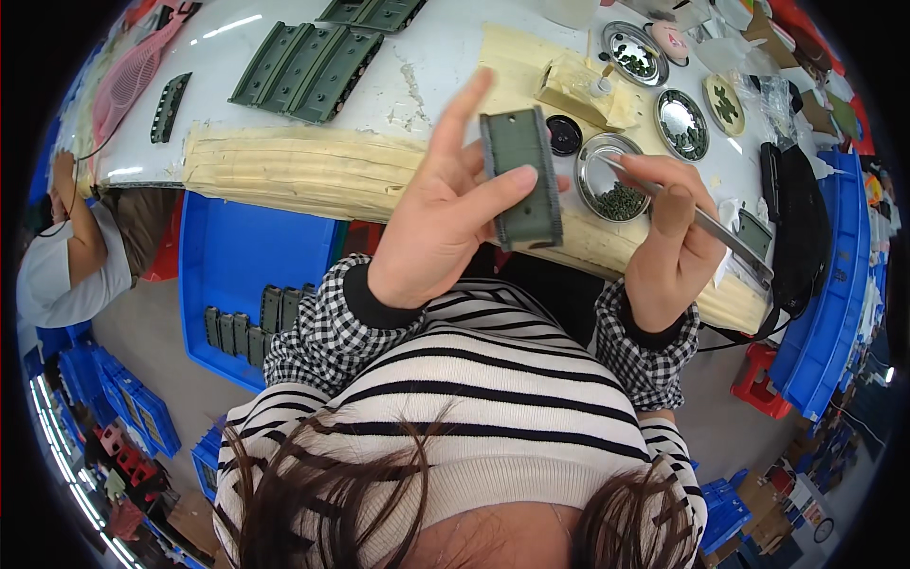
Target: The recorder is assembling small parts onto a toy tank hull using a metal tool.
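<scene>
My left hand (427, 209) grips a green rectangular plastic part (521, 180) with dark, finely toothed long edges. The thumb lies across its face, and the index finger sticks out past it. My right hand (671, 237) is closed around metal tweezers (728, 237), their tips reaching over a round metal dish (586, 175). Small dark green pieces (622, 202) are heaped in the dish's lower part. Whether the tips pinch anything is too small to tell. The green part is held upright just left of this dish, near the table's front edge.
Behind lie two more metal dishes (661, 121) (607, 47), a black round lid (565, 136) and a tape-covered block (580, 92). Green panels (306, 71) lie at the far left. Below the edge, a blue tray (256, 228) holds several green parts. A co-worker (90, 251) is at left.
</scene>
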The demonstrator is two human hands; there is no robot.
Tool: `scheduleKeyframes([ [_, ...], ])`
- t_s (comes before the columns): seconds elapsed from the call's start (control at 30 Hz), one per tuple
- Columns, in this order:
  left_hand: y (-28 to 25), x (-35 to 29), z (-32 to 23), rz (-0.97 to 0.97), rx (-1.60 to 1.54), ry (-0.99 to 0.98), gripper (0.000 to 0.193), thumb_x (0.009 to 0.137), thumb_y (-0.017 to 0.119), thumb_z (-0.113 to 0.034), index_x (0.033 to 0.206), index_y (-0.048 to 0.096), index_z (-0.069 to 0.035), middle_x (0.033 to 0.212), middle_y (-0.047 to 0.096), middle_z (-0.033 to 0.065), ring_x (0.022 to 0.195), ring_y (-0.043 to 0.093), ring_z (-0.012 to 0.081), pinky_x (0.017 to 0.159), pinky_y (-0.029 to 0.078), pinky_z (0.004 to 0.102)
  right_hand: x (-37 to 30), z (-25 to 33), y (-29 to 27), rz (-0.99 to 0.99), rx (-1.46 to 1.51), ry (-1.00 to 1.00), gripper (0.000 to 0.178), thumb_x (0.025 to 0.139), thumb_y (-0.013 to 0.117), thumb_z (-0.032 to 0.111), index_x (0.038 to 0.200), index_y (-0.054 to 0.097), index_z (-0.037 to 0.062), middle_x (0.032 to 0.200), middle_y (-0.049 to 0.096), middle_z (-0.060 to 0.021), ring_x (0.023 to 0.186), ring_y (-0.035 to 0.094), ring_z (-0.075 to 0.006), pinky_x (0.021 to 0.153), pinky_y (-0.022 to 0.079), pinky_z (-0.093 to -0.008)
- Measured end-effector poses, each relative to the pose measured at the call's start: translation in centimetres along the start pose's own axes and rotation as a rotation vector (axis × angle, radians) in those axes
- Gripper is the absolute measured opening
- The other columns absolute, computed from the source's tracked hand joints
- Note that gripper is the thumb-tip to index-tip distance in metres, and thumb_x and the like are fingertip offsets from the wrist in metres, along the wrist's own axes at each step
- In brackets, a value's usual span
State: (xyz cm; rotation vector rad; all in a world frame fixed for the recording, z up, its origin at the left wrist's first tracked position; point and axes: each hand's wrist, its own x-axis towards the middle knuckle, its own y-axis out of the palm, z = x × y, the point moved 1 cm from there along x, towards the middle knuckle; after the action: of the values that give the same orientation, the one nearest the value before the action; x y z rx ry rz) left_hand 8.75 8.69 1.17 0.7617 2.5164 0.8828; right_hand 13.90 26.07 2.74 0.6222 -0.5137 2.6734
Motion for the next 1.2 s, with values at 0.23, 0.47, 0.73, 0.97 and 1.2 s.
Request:
scheduleKeyframes([
  [0.23, -1.9, -0.5, -1.7, -0.117, -0.022, 0.005, 0.056, 0.087, 0.059, -0.002, 0.138, 0.035, -0.001, 0.125, 0.053, 0.0177, 0.111, 0.058, 0.0264, 0.093, 0.052, 0.0391, 0.8, -2.6, 0.7, 0.067, -0.257, -0.011, 0.014, 0.091, 0.058, 0.01, 0.089, 0.069, 0.0008, 0.08, 0.065, -0.0085, 0.071, 0.054, -0.0194, 0.065, 0.043, -0.0293],
  [0.47, -2.3, -0.7, -1.7, -0.151, -0.141, -0.039, 0.044, 0.088, 0.057, -0.005, 0.129, 0.041, -0.002, 0.121, 0.056, 0.0178, 0.11, 0.059, 0.0281, 0.09, 0.054, 0.0402, 1.1, -2.8, 1.2, 0.106, -0.371, -0.08, 0.011, 0.089, 0.06, 0.009, 0.088, 0.069, 0.0025, 0.083, 0.067, -0.0076, 0.076, 0.055, -0.0236, 0.068, 0.044, -0.0322],
  [0.73, -2.5, -0.7, -1.9, -0.166, -0.111, -0.047, 0.04, 0.09, 0.055, -0.008, 0.127, 0.04, -0.003, 0.12, 0.056, 0.0199, 0.105, 0.062, 0.0274, 0.086, 0.056, 0.0399, 1.2, -2.5, 1.0, 0.099, -0.386, -0.112, 0.011, 0.089, 0.059, 0.007, 0.09, 0.069, 0.002, 0.083, 0.067, -0.0074, 0.077, 0.055, -0.0224, 0.07, 0.044, -0.0314],
  [0.97, -2.5, -0.3, -1.6, -0.162, -0.266, -0.09, 0.039, 0.091, 0.053, -0.006, 0.127, 0.04, -0.002, 0.122, 0.055, 0.0208, 0.104, 0.062, 0.0276, 0.087, 0.056, 0.0389, 0.4, 0.6, 0.1, 0.097, -0.061, -0.139, 0.017, 0.091, 0.053, 0.007, 0.092, 0.067, -0.002, 0.091, 0.067, -0.0146, 0.082, 0.06, -0.0237, 0.075, 0.047, -0.0323],
  [1.2, -2.1, -0.1, -1.3, -0.142, -0.363, -0.121, 0.037, 0.09, 0.054, -0.006, 0.125, 0.043, -0.002, 0.122, 0.055, 0.0203, 0.105, 0.062, 0.0246, 0.089, 0.055, 0.0357, -0.1, 1.5, 0.6, 0.206, 0.105, -0.142, 0.02, 0.093, 0.054, 0.014, 0.096, 0.066, -0.0022, 0.095, 0.067, -0.0163, 0.088, 0.062, -0.0247, 0.08, 0.048, -0.0323],
])
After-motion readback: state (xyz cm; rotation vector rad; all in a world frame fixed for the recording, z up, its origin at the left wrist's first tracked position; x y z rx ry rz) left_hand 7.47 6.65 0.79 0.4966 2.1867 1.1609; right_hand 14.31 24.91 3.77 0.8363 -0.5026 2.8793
